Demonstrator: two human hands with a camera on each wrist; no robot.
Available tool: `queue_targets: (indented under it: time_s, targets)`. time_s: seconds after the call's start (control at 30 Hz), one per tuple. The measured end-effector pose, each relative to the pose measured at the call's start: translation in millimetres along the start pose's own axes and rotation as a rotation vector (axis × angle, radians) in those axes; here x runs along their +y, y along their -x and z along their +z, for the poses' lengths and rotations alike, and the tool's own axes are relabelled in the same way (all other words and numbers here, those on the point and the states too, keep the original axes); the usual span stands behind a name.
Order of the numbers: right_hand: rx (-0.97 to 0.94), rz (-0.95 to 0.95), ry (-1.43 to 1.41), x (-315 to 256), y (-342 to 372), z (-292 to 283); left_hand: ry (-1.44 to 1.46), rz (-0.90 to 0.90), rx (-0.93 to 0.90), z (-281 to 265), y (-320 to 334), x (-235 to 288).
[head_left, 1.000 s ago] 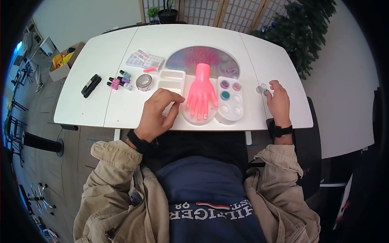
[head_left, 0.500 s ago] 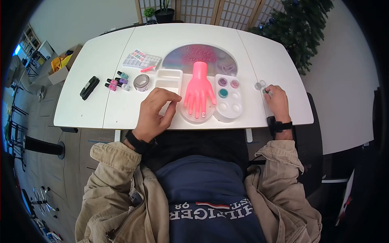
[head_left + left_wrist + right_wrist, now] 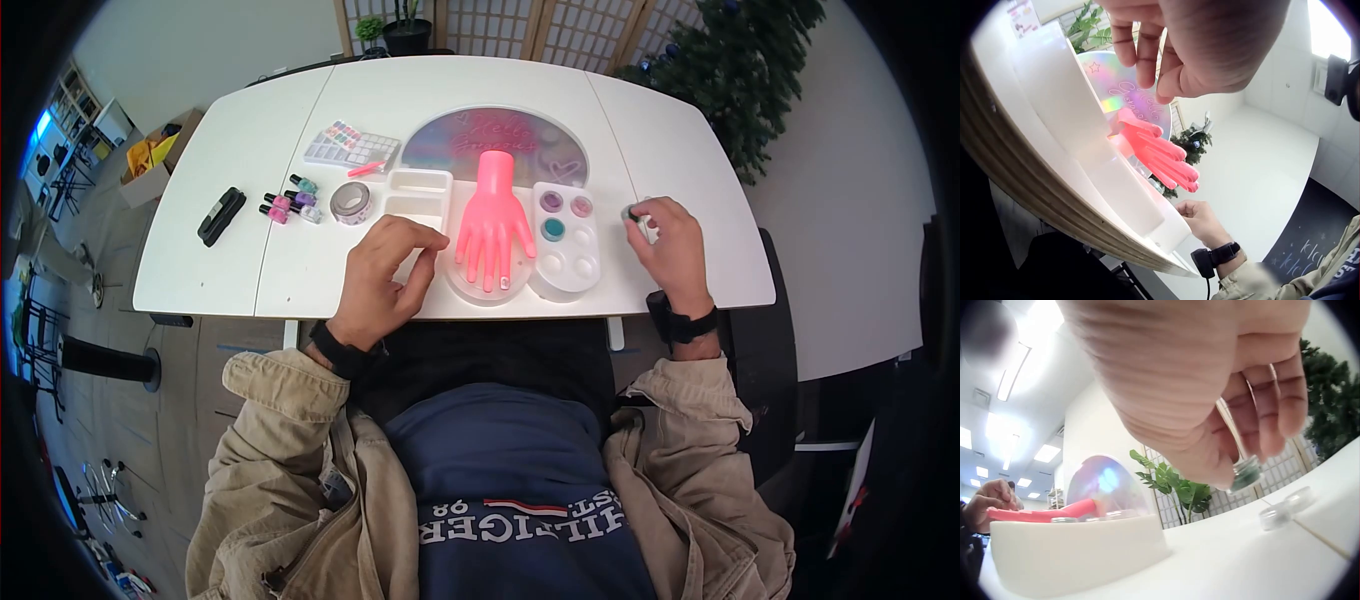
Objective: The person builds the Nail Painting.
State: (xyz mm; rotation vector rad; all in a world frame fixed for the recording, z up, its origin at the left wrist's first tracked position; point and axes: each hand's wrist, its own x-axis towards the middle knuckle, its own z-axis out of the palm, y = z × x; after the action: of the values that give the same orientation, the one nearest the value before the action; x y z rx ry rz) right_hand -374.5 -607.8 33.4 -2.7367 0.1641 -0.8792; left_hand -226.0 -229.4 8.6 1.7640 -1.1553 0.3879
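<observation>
The right hand (image 3: 675, 250) pinches a small clear jar of green contents (image 3: 1246, 475), tilted above the table, between thumb and fingers. Two clear round containers (image 3: 1274, 516) lie below it in the right wrist view. The left hand (image 3: 385, 270) hovers over the front of a white tray (image 3: 425, 180), thumb and index tips meeting; nothing is visible between them. Between the hands, a pink model hand (image 3: 493, 215) lies palm-down over a round clear base, a decorated nail on one finger. Right of it, a white palette (image 3: 583, 245) holds purple, pink and teal pots.
Nail polish bottles (image 3: 278, 210), a tape roll (image 3: 351, 202), a black case (image 3: 221, 216) and a compartment box (image 3: 375, 150) with a pink tool stand to the left. Behind the model hand is an iridescent half-round panel (image 3: 430, 140). The table's front edge is near both wrists.
The right hand has moved slightly left, its fingers now over the spot of the small clear containers. Left hand's pose is unchanged.
</observation>
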Motion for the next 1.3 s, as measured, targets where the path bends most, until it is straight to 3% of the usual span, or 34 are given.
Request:
queue_targets:
  time_s: [0.2,1.3]
  targets:
    - [-0.025,-0.266,-0.135,-41,-2,4,0.012,-0.006,0.001,-1,0,1]
    - [-0.102,-0.285,-0.142,-37,1,13,0.005,0.019,0.015,-1,0,0]
